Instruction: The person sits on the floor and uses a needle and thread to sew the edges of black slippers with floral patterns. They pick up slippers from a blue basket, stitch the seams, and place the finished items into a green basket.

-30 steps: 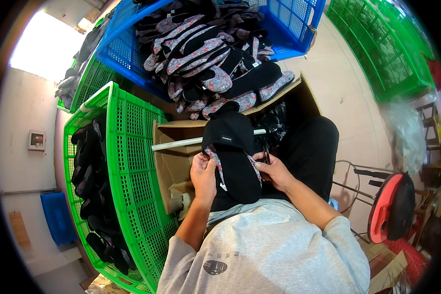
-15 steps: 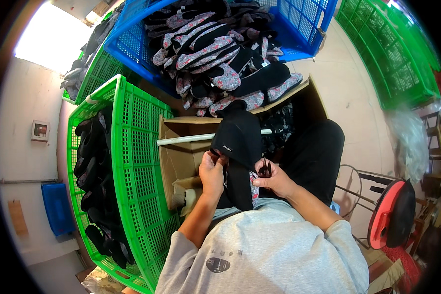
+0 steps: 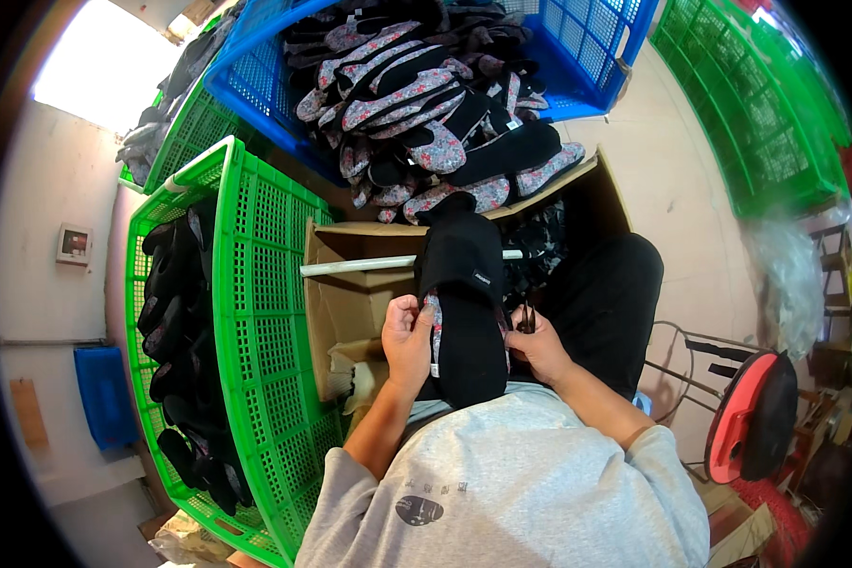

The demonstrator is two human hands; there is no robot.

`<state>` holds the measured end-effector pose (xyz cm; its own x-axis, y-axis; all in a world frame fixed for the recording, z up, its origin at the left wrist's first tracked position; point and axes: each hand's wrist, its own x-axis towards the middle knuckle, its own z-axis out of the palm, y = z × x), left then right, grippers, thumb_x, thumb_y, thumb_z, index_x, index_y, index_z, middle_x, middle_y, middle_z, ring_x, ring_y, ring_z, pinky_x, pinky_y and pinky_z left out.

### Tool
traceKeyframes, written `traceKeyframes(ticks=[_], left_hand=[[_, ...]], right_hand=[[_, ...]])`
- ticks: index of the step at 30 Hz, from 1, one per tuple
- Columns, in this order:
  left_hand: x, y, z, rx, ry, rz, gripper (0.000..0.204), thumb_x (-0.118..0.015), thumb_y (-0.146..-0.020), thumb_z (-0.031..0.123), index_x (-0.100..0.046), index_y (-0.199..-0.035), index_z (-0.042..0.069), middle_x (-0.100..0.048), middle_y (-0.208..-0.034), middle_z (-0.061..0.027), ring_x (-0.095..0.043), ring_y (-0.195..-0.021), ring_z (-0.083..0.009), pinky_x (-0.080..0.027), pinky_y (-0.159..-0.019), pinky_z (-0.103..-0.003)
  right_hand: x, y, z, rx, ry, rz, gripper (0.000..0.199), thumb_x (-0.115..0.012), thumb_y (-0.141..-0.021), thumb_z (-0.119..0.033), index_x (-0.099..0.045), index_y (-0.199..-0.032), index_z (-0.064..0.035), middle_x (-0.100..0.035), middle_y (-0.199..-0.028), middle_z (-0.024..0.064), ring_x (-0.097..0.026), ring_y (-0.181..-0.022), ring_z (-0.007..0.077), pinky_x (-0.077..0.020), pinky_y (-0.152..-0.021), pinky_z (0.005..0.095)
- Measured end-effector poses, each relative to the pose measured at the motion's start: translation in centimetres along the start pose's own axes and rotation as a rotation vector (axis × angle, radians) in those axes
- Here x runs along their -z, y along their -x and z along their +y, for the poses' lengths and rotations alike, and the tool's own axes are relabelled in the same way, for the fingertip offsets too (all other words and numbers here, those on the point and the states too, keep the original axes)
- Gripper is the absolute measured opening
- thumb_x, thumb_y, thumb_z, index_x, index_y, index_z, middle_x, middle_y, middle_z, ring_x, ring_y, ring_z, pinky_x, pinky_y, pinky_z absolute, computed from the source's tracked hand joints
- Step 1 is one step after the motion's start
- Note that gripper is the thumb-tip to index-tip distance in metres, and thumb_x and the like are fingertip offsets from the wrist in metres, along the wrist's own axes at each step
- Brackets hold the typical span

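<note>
Slipper shifted, now draped lower between both hands.
Left hand grips black slipper; right hand pinches small scissors beside it.

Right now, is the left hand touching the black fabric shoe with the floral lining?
Touching. The head view shows the left hand pinching the near edge of the black fabric shoe, with fingers curled over its floral-lined rim and no gap visible.

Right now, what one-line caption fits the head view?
Left hand and right hand hold a black slipper over a cardboard box, between green crate and blue crate.
</note>
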<state>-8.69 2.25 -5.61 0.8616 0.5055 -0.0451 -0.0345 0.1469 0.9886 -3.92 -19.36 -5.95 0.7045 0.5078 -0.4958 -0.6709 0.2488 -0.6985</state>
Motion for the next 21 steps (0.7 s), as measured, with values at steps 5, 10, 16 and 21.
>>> traceKeyframes(ticks=[5, 10, 16, 21], left_hand=[[-0.3, 0.0, 1.2, -0.286, -0.475, -0.056, 0.020, -0.067, -0.087, -0.007, -0.052, -0.088, 0.006, -0.050, -0.081, -0.0001, -0.048, -0.068, -0.0080, -0.043, -0.062, -0.022], [-2.0, 0.4, 2.7, -0.453, -0.601, 0.034, 0.023, -0.071, -0.080, -0.008, -0.051, -0.081, 0.004, -0.047, -0.074, -0.0041, -0.047, -0.061, -0.0114, -0.040, -0.054, -0.026], [-4.0, 0.6, 4.6, -0.582, -0.642, 0.044, 0.027, -0.073, -0.072, -0.011, -0.051, -0.081, 0.004, -0.051, -0.072, -0.0099, -0.050, -0.058, -0.0220, -0.041, -0.055, -0.032], [-4.9, 0.5, 5.4, -0.658, -0.671, 0.020, 0.030, -0.073, -0.067, -0.012, -0.051, -0.079, 0.003, -0.052, -0.072, -0.0120, -0.051, -0.059, -0.0260, -0.042, -0.054, -0.034]], right_hand=[[0.4, -0.7, 1.8, 0.086, 0.127, 0.066, 0.019, -0.069, -0.086, 0.000, -0.053, -0.081, -0.0105, -0.050, -0.073, -0.0071, -0.044, -0.067, 0.0029, -0.0367, -0.061, 0.0205], [0.7, -1.4, 2.6, 0.097, 0.182, 0.069, 0.018, -0.065, -0.087, 0.003, -0.054, -0.080, -0.0097, -0.051, -0.077, -0.0081, -0.046, -0.073, 0.0026, -0.0399, -0.069, 0.0199], [0.1, -1.0, 1.9, 0.014, 0.160, 0.066, 0.018, -0.061, -0.090, 0.006, -0.057, -0.082, -0.0102, -0.053, -0.078, -0.0094, -0.047, -0.073, 0.0031, -0.0418, -0.072, 0.0203], [0.3, -1.0, 1.9, 0.033, 0.119, -0.002, 0.017, -0.073, -0.090, -0.013, -0.057, -0.085, -0.0149, -0.056, -0.074, -0.0093, -0.050, -0.062, 0.0029, -0.0382, -0.055, 0.0187]])
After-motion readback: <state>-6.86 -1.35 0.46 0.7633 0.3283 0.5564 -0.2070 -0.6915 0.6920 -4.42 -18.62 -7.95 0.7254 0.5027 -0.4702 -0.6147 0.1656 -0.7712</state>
